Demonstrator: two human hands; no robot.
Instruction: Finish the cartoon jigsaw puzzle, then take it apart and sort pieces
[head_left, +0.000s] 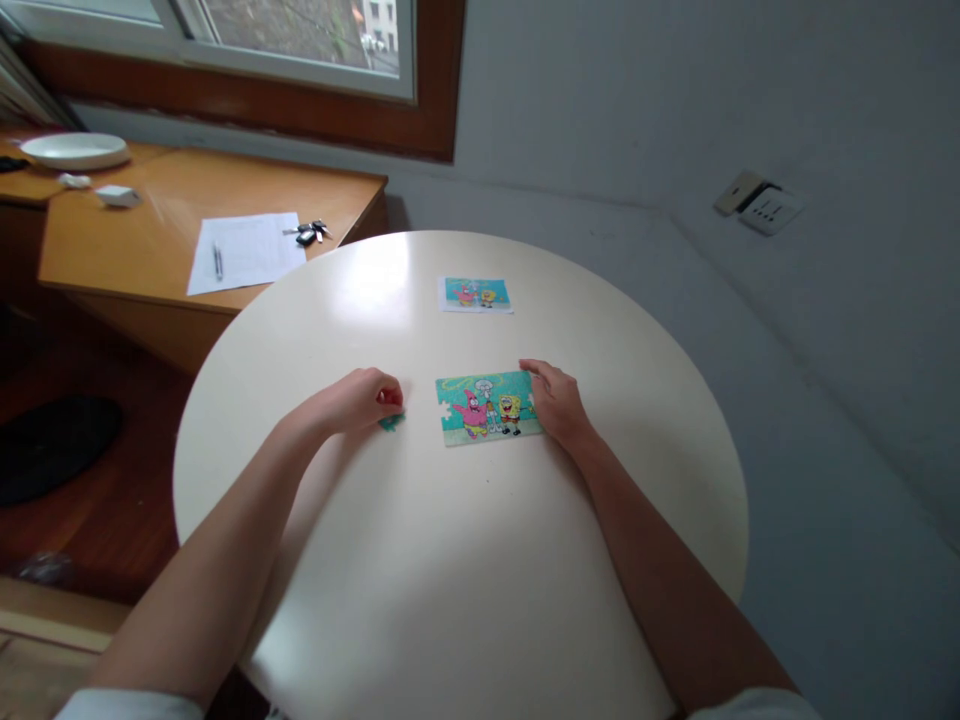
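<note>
A nearly whole jigsaw puzzle [489, 408] with cartoon figures on a teal ground lies flat on the round white table [465, 570]. Notched gaps show at its left edge and near its right edge. My right hand [559, 405] rests over the puzzle's right end, its fingers stretched forward past the top corner; the thumb is hard to make out. To the left of the puzzle, my left hand [369, 398] has its fingers pinched at a small teal puzzle piece [391, 421] just above or on the tabletop. Fingers partly cover that piece.
Behind the puzzle lies a printed picture [477, 294] of the same scene. At the left, a wooden desk [165, 190] adjoins the table, bearing a paper sheet [244, 250], a pen [218, 262], keys [307, 234] and a white plate [77, 150]. A wall [600, 130] stands beyond.
</note>
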